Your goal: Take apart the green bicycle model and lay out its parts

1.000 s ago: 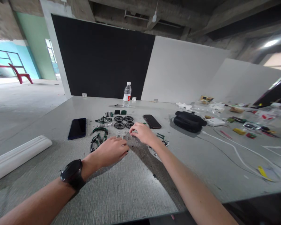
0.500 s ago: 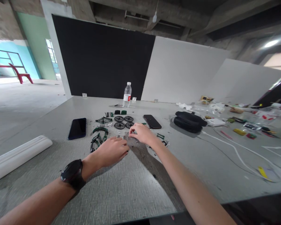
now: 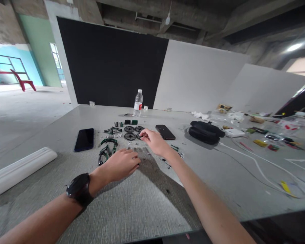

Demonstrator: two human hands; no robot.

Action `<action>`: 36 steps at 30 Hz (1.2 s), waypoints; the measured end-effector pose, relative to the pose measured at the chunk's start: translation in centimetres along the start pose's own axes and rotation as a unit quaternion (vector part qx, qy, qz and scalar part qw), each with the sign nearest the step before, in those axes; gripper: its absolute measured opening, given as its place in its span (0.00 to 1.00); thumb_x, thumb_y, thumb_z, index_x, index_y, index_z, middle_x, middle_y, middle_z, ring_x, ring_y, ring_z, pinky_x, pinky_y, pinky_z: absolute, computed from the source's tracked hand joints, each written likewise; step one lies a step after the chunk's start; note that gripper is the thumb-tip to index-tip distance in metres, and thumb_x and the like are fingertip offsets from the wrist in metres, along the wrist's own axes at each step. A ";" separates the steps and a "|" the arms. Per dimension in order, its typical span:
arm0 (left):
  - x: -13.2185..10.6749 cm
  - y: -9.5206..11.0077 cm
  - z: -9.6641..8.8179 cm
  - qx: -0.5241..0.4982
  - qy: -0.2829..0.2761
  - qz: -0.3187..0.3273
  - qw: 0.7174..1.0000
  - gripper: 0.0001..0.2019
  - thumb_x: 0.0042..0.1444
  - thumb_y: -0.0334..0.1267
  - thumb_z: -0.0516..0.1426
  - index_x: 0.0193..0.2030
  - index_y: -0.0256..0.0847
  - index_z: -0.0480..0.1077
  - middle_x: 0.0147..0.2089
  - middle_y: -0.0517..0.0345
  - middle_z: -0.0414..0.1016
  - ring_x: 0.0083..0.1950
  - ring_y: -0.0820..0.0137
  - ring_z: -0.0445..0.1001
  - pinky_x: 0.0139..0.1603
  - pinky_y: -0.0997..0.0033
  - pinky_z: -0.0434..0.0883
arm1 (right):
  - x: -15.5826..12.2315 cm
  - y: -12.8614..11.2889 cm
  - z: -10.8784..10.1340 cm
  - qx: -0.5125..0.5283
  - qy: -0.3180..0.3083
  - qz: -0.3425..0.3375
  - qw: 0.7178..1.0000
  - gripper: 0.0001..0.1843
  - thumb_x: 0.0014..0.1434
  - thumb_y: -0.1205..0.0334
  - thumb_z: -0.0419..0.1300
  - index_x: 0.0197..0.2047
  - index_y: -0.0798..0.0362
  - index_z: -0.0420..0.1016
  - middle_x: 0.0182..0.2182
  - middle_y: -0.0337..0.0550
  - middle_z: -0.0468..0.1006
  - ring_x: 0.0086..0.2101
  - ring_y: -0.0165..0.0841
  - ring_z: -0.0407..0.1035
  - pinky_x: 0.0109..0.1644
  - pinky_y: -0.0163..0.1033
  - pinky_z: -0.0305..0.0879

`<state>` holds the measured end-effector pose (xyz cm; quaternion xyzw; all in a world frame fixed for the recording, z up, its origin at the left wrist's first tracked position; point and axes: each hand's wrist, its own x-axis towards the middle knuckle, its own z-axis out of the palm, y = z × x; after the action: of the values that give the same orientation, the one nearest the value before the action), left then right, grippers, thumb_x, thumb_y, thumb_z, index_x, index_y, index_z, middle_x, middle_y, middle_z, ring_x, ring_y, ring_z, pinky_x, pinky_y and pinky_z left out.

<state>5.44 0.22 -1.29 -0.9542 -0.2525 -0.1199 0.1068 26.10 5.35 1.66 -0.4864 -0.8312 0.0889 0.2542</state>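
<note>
Small spoked black wheels (image 3: 129, 136) lie in a cluster on the grey table, the near right one partly covered by my right hand (image 3: 152, 139). That hand hovers over the wheel with thumb and forefinger pinched; anything between the tips is too small to make out. My left hand (image 3: 123, 161), a black watch on its wrist, rests low with fingers curled and pressed together, their tips hidden. Beside it lie dark green curved parts (image 3: 108, 140) and a green frame piece with a ring (image 3: 104, 155). Tiny metal bits (image 3: 147, 151) are scattered between the hands.
Two phones flank the parts, one at left (image 3: 84, 139) and one at right (image 3: 165, 131). Behind stands a water bottle (image 3: 138, 103). A white tube-like object (image 3: 22, 169) lies far left. On the right are a black case (image 3: 203, 132), white cables and assorted clutter.
My right hand has shifted slightly up, away from the small metal bits and toward the wheels. The left hand has hardly moved.
</note>
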 end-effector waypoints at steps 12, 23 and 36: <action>-0.1 0.1 -0.2 0.000 -0.011 -0.007 1.000 0.07 0.67 0.35 0.54 0.39 0.39 0.72 0.41 0.55 0.75 0.42 0.64 0.74 0.42 0.65 0.70 | -1.0 0.3 -0.4 -0.001 -0.051 -0.046 0.998 0.11 0.66 0.66 0.55 0.41 0.48 0.79 0.40 0.42 0.81 0.39 0.33 0.72 0.45 0.39 0.63; 0.0 0.1 -0.4 0.000 -0.018 -0.009 1.000 0.07 0.67 0.35 0.54 0.39 0.39 0.72 0.41 0.55 0.75 0.43 0.63 0.74 0.43 0.63 0.71 | -1.0 -0.9 0.0 -0.087 -0.140 -0.044 0.985 0.11 0.61 0.71 0.59 0.38 0.50 0.82 0.36 0.44 0.83 0.37 0.37 0.74 0.42 0.41 0.64; 0.0 0.1 -0.2 -0.002 -0.008 -0.002 1.000 0.06 0.66 0.34 0.54 0.40 0.39 0.72 0.41 0.55 0.75 0.43 0.64 0.75 0.42 0.64 0.71 | -1.2 -0.7 0.0 -0.067 -0.144 -0.017 0.987 0.13 0.61 0.70 0.59 0.41 0.48 0.83 0.38 0.46 0.84 0.39 0.38 0.75 0.45 0.42 0.65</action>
<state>5.41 0.09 -1.07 -0.9548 -0.2552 -0.1126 0.1022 26.00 3.96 1.56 -0.4698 -0.8715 0.0979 0.1006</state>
